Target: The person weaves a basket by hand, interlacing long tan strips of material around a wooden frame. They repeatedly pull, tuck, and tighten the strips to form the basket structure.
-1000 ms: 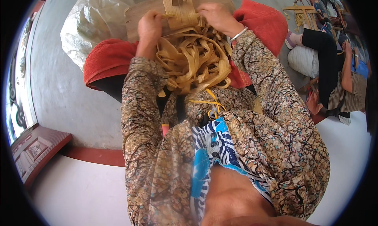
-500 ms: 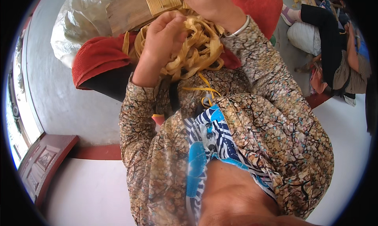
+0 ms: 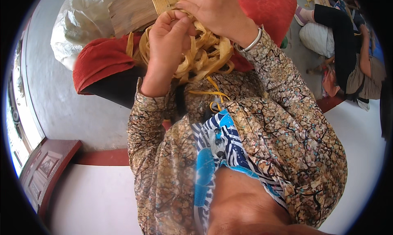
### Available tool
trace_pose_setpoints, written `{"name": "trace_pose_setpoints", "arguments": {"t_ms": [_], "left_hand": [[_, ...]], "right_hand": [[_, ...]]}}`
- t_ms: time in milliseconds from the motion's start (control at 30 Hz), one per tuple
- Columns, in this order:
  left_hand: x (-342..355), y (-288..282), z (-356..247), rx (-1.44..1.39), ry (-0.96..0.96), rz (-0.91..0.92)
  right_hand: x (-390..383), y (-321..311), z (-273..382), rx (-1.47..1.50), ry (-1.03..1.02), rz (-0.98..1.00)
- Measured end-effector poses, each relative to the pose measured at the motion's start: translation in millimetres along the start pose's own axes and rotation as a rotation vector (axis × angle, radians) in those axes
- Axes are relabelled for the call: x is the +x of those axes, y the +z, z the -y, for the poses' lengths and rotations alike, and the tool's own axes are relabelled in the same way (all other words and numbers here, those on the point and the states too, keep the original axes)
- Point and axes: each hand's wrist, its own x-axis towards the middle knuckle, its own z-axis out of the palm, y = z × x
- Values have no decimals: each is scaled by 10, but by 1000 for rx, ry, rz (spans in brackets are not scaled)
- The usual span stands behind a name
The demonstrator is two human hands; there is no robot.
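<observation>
A loose heap of flat, straw-coloured strips [image 3: 202, 59], like dried plant fibre, lies in my lap in tangled loops. Over it my left hand [image 3: 168, 47] is closed, thumb and forefinger pinched on a strip at the heap's far side. Just to the right, my right hand [image 3: 219, 16] is closed too, its fingertips meeting the left ones on the same strip. Most of the pinched piece is hidden by the fingers. Beyond the hands, a light wooden board [image 3: 166, 0] lies against a browner wooden board [image 3: 133, 12].
Red cloth [image 3: 102, 57] drapes on my left, and more red cloth [image 3: 270, 16] on my right. A whitish plastic sack [image 3: 80, 26] stands at the far left. Another person [image 3: 337, 34] sits at the right beside a white sack [image 3: 317, 38]. A small dark-red wooden piece [image 3: 49, 165] stands at lower left.
My right hand has come down and toward the left hand, so the fingertips now meet. The left hand has shifted only slightly and stays pinched.
</observation>
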Motion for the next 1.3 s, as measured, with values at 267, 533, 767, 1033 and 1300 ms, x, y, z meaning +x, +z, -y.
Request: {"name": "trace_pose_setpoints", "arguments": {"t_ms": [267,533,767,1033,1300], "left_hand": [[-93,79,-114,152,-55,26],[-451,116,-1051,874,424,200],[-255,170,-1297,238,481,748],[2,107,-310,187,4,130],[215,-202,-78,298,-56,66]], "right_hand": [[-49,91,-50,421,383,86],[-201,-356,614,854,94,497],[123,-656,868,1162,-182,20],[54,184,-96,568,365,-192],[-237,513,-270,565,354,-128]]}}
